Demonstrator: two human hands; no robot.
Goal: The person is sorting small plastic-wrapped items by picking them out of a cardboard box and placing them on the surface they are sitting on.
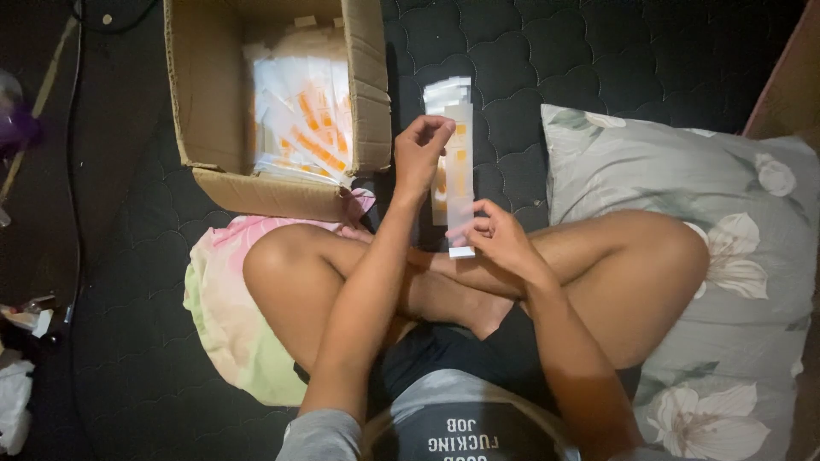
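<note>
On the dark quilted mattress (547, 60), a person sits cross-legged and holds a long, narrow clear packet (459, 183) upright between both hands, just above the crossed legs. The left hand (420, 154) has its fingers pinched shut on the packet's upper part, while the right hand (500, 239) grips the lower end, fingers curled around the white bottom edge. A small stack of the same packets (448, 94) lies on the mattress just beyond, and the open cardboard box (359, 85) to the left holds many more with orange markings. It looks like one packet is being handled or straightened out of the lot; the next move seems to call for a steady two-handed grip so the thin film does not buckle. A floral pillow (752, 256) lies to the right.
</note>
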